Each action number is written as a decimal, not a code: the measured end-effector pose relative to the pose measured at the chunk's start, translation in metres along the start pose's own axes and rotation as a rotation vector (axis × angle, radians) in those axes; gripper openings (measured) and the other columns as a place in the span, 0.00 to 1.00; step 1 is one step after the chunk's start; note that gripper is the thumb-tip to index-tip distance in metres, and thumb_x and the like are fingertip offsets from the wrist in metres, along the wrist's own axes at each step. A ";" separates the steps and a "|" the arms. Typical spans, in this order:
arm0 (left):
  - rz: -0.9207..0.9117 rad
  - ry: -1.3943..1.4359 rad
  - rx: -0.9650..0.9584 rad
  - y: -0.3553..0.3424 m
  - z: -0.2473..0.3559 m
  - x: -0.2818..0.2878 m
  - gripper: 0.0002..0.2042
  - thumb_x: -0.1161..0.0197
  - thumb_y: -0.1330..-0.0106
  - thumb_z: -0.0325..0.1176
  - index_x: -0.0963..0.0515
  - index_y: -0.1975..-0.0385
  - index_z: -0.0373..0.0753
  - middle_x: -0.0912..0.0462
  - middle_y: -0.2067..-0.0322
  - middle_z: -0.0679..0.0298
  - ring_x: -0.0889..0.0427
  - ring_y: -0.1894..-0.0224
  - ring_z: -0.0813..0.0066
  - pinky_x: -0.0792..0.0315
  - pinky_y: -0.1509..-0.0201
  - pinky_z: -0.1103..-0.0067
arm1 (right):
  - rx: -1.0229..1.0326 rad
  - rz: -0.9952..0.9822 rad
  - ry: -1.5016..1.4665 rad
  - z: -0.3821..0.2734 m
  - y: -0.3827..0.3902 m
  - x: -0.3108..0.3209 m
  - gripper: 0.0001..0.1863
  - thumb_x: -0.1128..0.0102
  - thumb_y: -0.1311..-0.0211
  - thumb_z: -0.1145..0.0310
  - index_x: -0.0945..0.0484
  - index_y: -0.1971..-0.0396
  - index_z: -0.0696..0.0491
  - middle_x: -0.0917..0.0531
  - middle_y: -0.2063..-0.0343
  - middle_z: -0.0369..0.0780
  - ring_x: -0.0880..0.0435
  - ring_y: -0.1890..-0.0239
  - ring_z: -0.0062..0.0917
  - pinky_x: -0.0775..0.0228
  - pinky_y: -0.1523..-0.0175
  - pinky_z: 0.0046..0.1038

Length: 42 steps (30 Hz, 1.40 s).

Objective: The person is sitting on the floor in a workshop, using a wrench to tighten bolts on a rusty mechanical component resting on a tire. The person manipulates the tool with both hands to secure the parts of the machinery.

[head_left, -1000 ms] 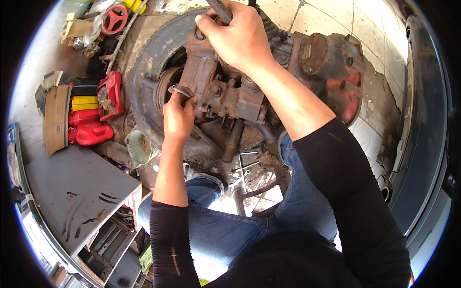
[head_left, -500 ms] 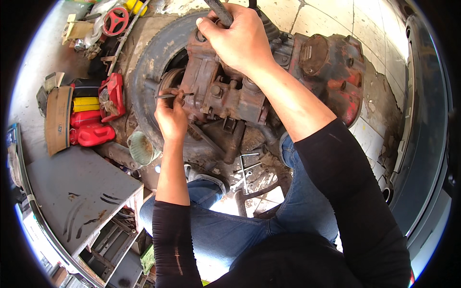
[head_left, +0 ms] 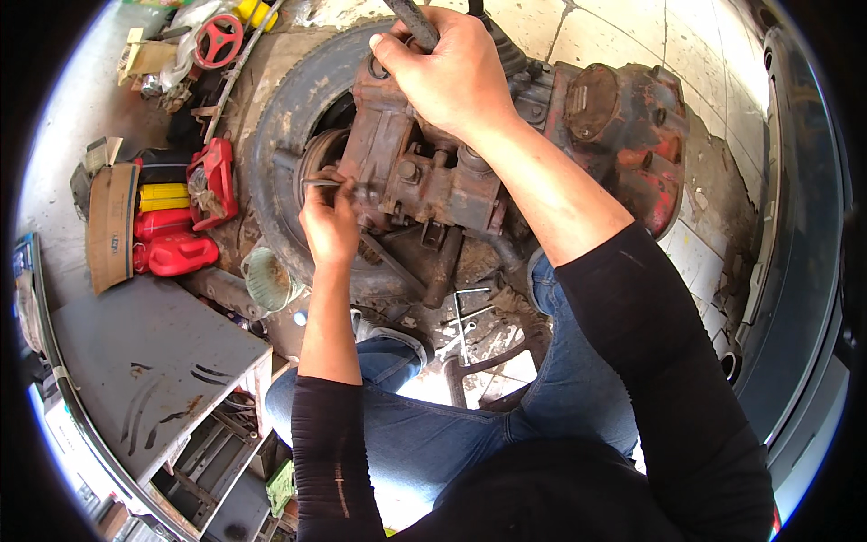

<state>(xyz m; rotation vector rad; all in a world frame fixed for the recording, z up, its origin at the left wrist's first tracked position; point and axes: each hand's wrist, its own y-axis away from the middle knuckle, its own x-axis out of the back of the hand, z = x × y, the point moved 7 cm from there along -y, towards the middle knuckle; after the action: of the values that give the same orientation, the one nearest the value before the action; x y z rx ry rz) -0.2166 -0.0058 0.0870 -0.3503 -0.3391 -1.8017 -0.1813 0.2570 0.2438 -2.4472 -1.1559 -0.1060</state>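
Note:
A rusty brown and red gearbox (head_left: 452, 185) lies partly across an old tyre (head_left: 271, 126) in front of me. My right hand (head_left: 456, 77) is closed around a thick dark rod (head_left: 414, 20) above the gearbox's far side; the rod's upper end runs out of view. At the gearbox's left end, my left hand (head_left: 330, 221) pinches a thin metal rod (head_left: 322, 182) crosswise, beside a round flange (head_left: 318, 155). The thin rod's tip is close to the casing, and whether it touches cannot be made out.
Hex keys and wrenches (head_left: 462, 325) lie on the floor between my feet, near a dark metal frame (head_left: 454, 384). At left are a pale basket (head_left: 269, 280), red jugs (head_left: 181, 256), cardboard (head_left: 110, 226) and a grey cabinet (head_left: 135, 334). A dark vehicle panel (head_left: 799, 235) stands at right.
My left hand has shifted slightly right with the thin rod, toward the gearbox casing. My right hand holds its place on the thick rod.

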 end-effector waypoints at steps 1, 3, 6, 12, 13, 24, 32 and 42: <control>-0.011 0.051 0.021 -0.001 -0.001 -0.001 0.07 0.37 0.27 0.20 0.25 0.56 0.39 0.16 0.62 0.64 0.15 0.63 0.78 0.17 0.59 0.79 | -0.012 -0.006 0.017 0.001 0.000 0.000 0.15 0.32 0.39 0.59 0.14 0.71 0.57 0.15 0.80 0.46 0.11 0.73 0.39 0.21 0.63 0.39; -0.034 0.153 0.064 -0.003 -0.003 -0.003 0.07 0.36 0.27 0.20 0.26 0.56 0.39 0.17 0.62 0.64 0.15 0.63 0.77 0.17 0.59 0.78 | -0.010 -0.013 0.003 0.002 0.000 0.000 0.15 0.32 0.39 0.59 0.14 0.71 0.57 0.15 0.81 0.46 0.11 0.73 0.39 0.21 0.63 0.39; -0.044 0.174 0.104 -0.002 -0.012 -0.004 0.07 0.36 0.27 0.21 0.26 0.55 0.38 0.17 0.62 0.63 0.15 0.63 0.77 0.16 0.58 0.78 | -0.028 -0.026 0.010 0.000 0.000 -0.002 0.15 0.32 0.39 0.58 0.14 0.71 0.57 0.15 0.81 0.46 0.11 0.73 0.39 0.21 0.63 0.39; 0.022 0.233 -0.074 -0.003 -0.011 0.001 0.07 0.37 0.27 0.20 0.26 0.56 0.39 0.17 0.62 0.62 0.14 0.63 0.76 0.16 0.61 0.79 | -0.017 -0.014 -0.013 -0.002 0.000 -0.004 0.15 0.32 0.40 0.58 0.14 0.71 0.57 0.15 0.81 0.46 0.11 0.73 0.40 0.21 0.63 0.39; -0.039 0.157 0.000 -0.005 -0.012 -0.004 0.07 0.37 0.27 0.20 0.26 0.56 0.39 0.17 0.62 0.63 0.15 0.63 0.76 0.16 0.61 0.79 | -0.001 0.005 -0.004 0.000 0.000 -0.001 0.15 0.32 0.40 0.58 0.14 0.71 0.57 0.15 0.81 0.46 0.11 0.73 0.40 0.21 0.63 0.39; -0.050 0.092 0.082 0.004 0.005 -0.010 0.07 0.37 0.27 0.20 0.26 0.55 0.37 0.16 0.62 0.62 0.14 0.64 0.76 0.18 0.65 0.82 | -0.031 -0.015 -0.010 0.002 0.001 0.000 0.15 0.31 0.41 0.59 0.14 0.72 0.57 0.15 0.81 0.45 0.11 0.73 0.40 0.21 0.63 0.39; -0.034 0.011 0.054 0.007 0.012 -0.013 0.07 0.37 0.28 0.20 0.26 0.55 0.33 0.15 0.63 0.58 0.12 0.63 0.72 0.13 0.62 0.76 | -0.042 -0.037 -0.008 0.001 0.000 0.001 0.14 0.32 0.41 0.60 0.14 0.72 0.57 0.14 0.81 0.45 0.10 0.73 0.38 0.20 0.62 0.39; -0.025 -0.176 0.044 0.008 0.009 -0.012 0.06 0.36 0.28 0.20 0.24 0.56 0.34 0.14 0.63 0.59 0.12 0.64 0.74 0.15 0.63 0.76 | -0.045 -0.021 0.025 0.003 0.000 0.000 0.15 0.32 0.44 0.58 0.15 0.73 0.57 0.15 0.81 0.47 0.11 0.72 0.42 0.20 0.62 0.40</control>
<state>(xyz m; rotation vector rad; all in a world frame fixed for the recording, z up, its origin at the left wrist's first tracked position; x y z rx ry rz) -0.2054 0.0063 0.0909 -0.4772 -0.5077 -1.7887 -0.1814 0.2583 0.2408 -2.4665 -1.1803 -0.1703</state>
